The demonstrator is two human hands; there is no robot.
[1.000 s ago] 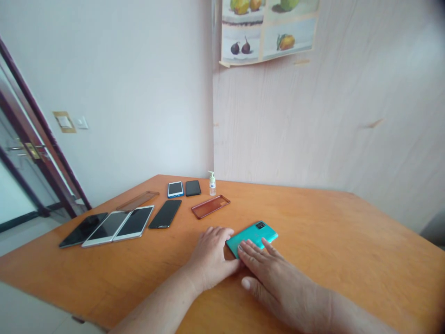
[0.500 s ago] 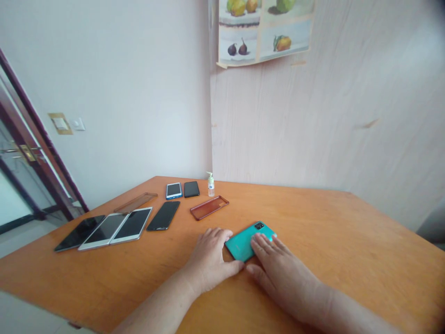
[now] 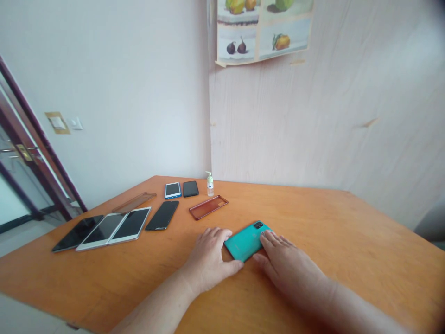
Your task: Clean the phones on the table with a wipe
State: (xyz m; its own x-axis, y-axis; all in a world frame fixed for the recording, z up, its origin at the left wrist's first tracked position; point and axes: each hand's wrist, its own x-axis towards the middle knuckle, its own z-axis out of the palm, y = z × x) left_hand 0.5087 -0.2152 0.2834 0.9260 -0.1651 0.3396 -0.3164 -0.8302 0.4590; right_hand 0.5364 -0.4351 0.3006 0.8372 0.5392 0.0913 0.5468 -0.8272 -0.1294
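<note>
A teal smartphone (image 3: 245, 242) lies on the table with its back and dark camera block facing up. My left hand (image 3: 210, 260) grips the phone's left end, with the thumb at the near corner and the fingers at the far corner. At the other end, my right hand (image 3: 287, 260) rests with fingers stretched out, the fingertips touching the phone's right edge. Nothing is held in that hand. Beyond the phone lies a reddish-brown clear phone case (image 3: 208, 208), its hollow side up.
On the wooden table (image 3: 330, 232), a black phone (image 3: 162, 215), two white phones (image 3: 130, 226) and a dark tablet-like device (image 3: 78, 233) lie at left. Farther back are another clear case (image 3: 135, 202), a blue-edged phone (image 3: 173, 190), a small black phone (image 3: 190, 189) and a pump bottle (image 3: 210, 184).
My right hand has slid right across the phone's back to its right edge, uncovering more of the teal surface. My left hand keeps its hold on the left end.
</note>
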